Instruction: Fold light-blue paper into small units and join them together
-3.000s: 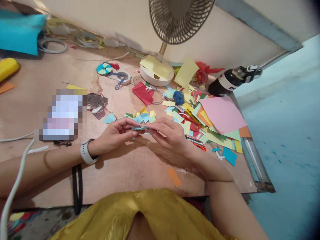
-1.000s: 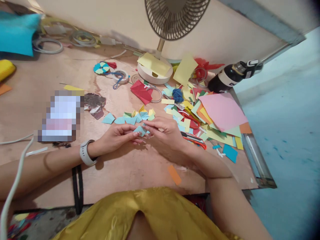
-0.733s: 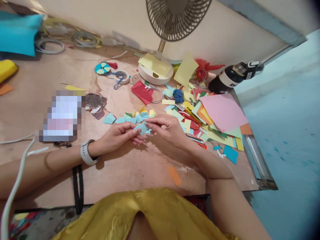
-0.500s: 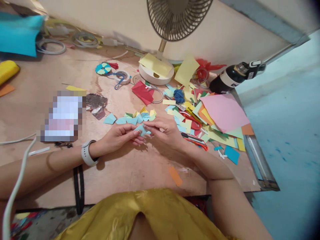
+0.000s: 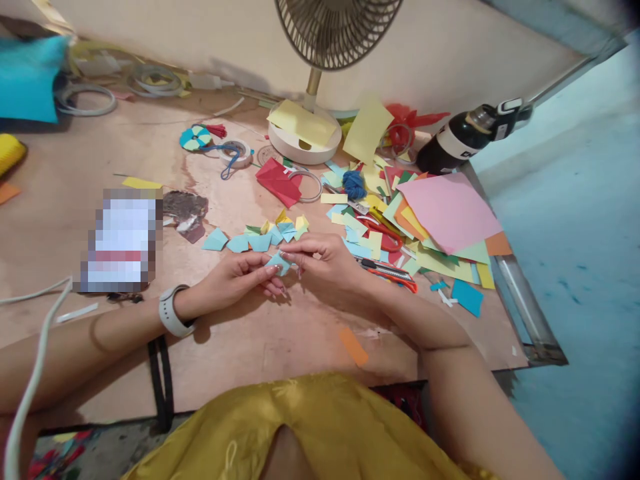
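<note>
Between my two hands is a small light-blue piece of folded paper (image 5: 280,263), held just above the table. My left hand (image 5: 250,275), with a white watch on its wrist, pinches the paper from the left between thumb and fingers. From the right, my right hand (image 5: 320,259) grips the same paper with thumb and forefinger pressed together. Right behind the hands lies a row of folded light-blue papers (image 5: 237,243), with yellow folded pieces (image 5: 283,217) beyond them. The far side of the held paper is hidden by my fingers.
To the right lie paper scraps, orange-handled scissors (image 5: 387,235), a cutter (image 5: 387,270) and a pink sheet (image 5: 447,210). A black bottle (image 5: 453,143) and a fan (image 5: 305,143) stand behind. At left rests a blurred-out phone (image 5: 120,240) near a white cable (image 5: 43,347).
The camera view has shifted slightly. Both hands keep hold of the light-blue paper, with little visible change in their grip.
</note>
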Motion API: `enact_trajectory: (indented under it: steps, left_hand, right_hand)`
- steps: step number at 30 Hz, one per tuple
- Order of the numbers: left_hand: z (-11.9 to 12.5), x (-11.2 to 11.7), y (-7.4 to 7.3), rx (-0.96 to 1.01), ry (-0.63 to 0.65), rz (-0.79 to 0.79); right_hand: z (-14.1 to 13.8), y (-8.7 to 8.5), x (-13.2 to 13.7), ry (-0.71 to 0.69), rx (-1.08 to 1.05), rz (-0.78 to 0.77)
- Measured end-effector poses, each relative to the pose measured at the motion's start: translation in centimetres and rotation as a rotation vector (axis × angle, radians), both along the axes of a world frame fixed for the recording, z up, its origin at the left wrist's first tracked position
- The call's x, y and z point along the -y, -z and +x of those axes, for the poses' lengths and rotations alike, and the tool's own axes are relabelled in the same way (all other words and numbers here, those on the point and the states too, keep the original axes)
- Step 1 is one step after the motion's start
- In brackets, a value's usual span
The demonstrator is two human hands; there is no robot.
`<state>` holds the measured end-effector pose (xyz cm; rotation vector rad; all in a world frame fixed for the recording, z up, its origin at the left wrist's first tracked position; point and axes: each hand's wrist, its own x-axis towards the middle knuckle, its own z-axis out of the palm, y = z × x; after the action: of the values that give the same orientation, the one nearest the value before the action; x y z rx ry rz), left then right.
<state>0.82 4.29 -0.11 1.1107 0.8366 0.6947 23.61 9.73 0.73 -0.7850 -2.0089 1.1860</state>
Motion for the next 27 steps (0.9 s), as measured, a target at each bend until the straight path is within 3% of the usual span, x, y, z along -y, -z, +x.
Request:
enact_trajectory:
  steps: [4,7,10,15,18,24,27]
  left_hand:
    - [0.3,-0.1,-0.8,0.046,-0.048,-0.097]
    - [0.5,0.0,-1.0,0.075,-0.065,-0.119]
    - [0.6,0.0,-0.8,0.072,-0.058,-0.06]
    - [0.4,-0.1,-0.8,-0.024,-0.036,0.056]
    - [0.4,0.0,-1.1,-0.069,-0.022,0.112]
    - [0.5,0.3,-0.9,-0.117,-0.036,0.241]
    - [0.4,0.3,-0.8,-0.116,-0.028,0.237]
  right_hand:
    - [-0.2,-0.9,0.0,0.045,-0.03,-0.184]
    - [-0.3,-1.2,0.0,0.02,-0.042,-0.19]
    - [-0.2,-1.1,0.1,0.004,-0.009,-0.176]
    - [-0.3,-0.6,0.5,-0.036,-0.04,-0.297]
    - [-0.4,-0.5,0.8,-0.017,-0.041,-0.238]
    - [-0.8,-0.2,1.7,0.065,0.007,0.029]
    - [-0.8,0.1,1.7,0.076,-0.012,0.0]
